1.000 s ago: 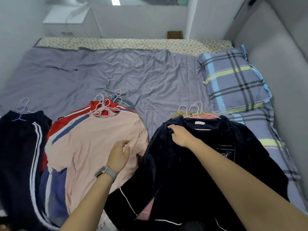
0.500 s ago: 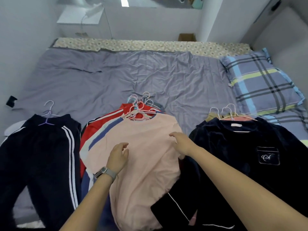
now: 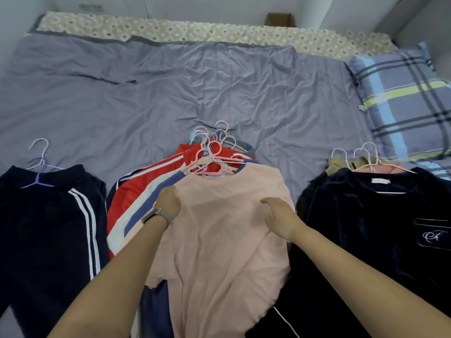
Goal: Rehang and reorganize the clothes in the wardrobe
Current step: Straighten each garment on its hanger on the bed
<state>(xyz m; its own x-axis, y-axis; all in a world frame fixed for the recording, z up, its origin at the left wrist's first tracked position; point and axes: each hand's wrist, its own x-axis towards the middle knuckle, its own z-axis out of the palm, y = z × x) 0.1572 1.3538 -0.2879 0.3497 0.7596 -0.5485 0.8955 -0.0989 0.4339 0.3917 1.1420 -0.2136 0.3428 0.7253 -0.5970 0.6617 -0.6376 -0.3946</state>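
**Head view: three piles on the bed, none rehung yet**

We see our left hand (image 3: 168, 203) at the near shoulder of the pink T-shirt (image 3: 227, 240), its fingers curled at the cloth's edge; whether they pinch it, we cannot tell. Our right hand (image 3: 280, 215) rests on the same shirt, fingers loose and spread. Beyond the fingertips lies a tangle of hangers (image 3: 212, 152). Left of our left hand lie striped dark trousers (image 3: 48, 228); right of our right hand, a navy velvet top (image 3: 378, 215). No wardrobe shows; we judge the sorting under way and all hanging still ahead.
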